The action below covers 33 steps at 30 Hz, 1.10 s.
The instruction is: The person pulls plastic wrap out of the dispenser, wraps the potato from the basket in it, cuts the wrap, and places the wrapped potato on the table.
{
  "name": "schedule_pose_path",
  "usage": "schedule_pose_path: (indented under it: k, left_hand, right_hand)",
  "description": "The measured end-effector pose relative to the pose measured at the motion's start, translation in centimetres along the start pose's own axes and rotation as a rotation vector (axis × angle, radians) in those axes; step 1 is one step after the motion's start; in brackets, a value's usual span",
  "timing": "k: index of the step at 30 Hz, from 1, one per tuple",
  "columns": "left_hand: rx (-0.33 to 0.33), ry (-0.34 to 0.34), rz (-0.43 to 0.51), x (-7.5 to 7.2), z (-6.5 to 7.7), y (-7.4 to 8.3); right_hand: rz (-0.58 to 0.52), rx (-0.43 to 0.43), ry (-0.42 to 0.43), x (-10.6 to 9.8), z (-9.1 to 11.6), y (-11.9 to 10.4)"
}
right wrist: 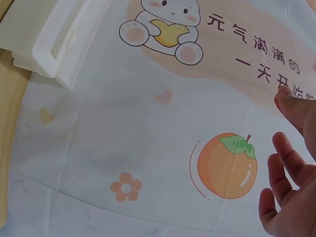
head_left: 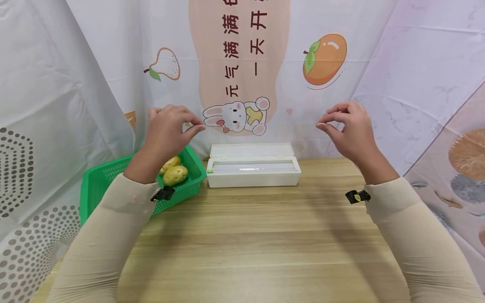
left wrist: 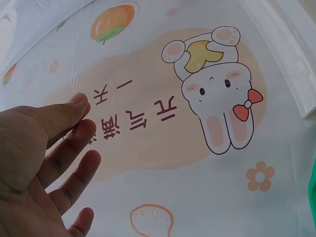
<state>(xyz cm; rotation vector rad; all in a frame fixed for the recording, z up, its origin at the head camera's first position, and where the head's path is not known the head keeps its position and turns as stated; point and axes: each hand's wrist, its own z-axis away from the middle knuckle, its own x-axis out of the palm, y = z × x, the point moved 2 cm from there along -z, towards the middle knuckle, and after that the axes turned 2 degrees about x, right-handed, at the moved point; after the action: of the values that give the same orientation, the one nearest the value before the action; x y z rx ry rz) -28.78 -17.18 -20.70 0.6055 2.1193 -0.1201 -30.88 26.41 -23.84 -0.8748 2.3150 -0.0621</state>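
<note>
Both hands are raised above the back of the table, apart from each other. With thumb and forefinger my left hand (head_left: pixel 167 128) pinches one end of a thin clear sheet of cling film (left wrist: pixel 78 81), which is barely visible. My right hand (head_left: pixel 349 132) pinches the other end in the same way. Faint glints and a thin line between the hands show the film stretched across. Below it stands a white cling film dispenser (head_left: pixel 254 180) with its lid (head_left: pixel 251 150) raised. A roll of film (head_left: pixel 246 167) lies inside, and a small green slider (head_left: pixel 210 171) sits at the left end.
To the left, a green plastic basket (head_left: pixel 86 189) holds yellow potatoes (head_left: pixel 175 175), partly hidden behind my left forearm. Right behind the dispenser hangs a printed curtain (head_left: pixel 265 90). The wooden table (head_left: pixel 242 240) extends toward me. Black straps circle both wrists.
</note>
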Motion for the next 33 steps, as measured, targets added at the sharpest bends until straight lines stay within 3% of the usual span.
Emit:
schedule_pose_path:
  k: [14, 33]
  left_hand:
    - [0.035, 0.052, 0.032, -1.3, 0.6, 0.9]
    - [0.13, 0.157, 0.087, -2.6, 2.0, 1.8]
  right_hand:
    - [-0.046, -0.008, 0.022, -1.5, 0.1, -0.9]
    - [-0.045, -0.011, 0.058, -3.2, 0.9, -1.8]
